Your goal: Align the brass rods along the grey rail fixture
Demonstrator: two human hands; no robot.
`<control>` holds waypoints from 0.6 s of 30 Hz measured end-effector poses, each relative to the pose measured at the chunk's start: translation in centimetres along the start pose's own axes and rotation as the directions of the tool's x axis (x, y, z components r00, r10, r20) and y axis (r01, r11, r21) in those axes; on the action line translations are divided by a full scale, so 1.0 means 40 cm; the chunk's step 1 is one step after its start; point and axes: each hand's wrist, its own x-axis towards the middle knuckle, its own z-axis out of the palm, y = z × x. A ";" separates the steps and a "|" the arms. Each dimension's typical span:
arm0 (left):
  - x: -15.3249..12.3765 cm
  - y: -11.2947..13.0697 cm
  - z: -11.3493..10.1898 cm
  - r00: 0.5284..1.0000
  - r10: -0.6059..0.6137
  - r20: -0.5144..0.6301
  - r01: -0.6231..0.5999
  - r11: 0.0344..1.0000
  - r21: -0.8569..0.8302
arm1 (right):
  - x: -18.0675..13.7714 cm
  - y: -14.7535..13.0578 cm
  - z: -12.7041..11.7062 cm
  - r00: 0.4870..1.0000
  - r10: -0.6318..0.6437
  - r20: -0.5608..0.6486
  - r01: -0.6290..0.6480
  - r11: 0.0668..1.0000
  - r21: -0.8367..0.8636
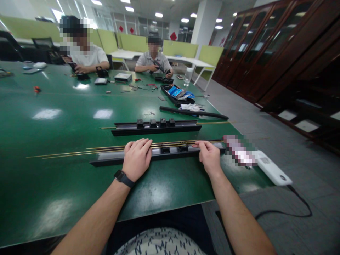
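Note:
A long black rail (170, 151) lies across the green table (53, 134) just in front of me, with thin brass rods (79, 152) running along it and sticking out to the left. My left hand (136, 157) rests flat on the rail and rods, fingers stretched out together. My right hand (209, 156) grips the rail's right part, fingers curled over its far edge by the rods. A black watch (123, 178) sits on my left wrist. A second black rail (156, 127) with several black blocks lies parallel, farther back.
A white device (271, 171) with a black cable lies at the table's right corner. A long black strip (193, 112), gloves and a black tray (176, 94) of blue items lie beyond. Two people work at the far side. Dark wooden cabinets (278, 42) line the right.

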 end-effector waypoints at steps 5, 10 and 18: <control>0.001 0.003 -0.003 1.000 -0.015 0.001 0.015 1.000 -0.021 | 0.002 0.001 -0.001 1.000 -0.002 -0.021 0.002 1.000 -0.027; 0.001 0.002 -0.002 1.000 -0.011 0.013 0.012 1.000 -0.013 | 0.003 0.003 -0.002 0.999 -0.007 -0.034 0.007 1.000 -0.025; 0.000 -0.001 0.001 1.000 0.005 0.003 -0.005 1.000 0.006 | 0.007 0.008 -0.001 0.997 -0.009 -0.072 0.007 0.999 -0.031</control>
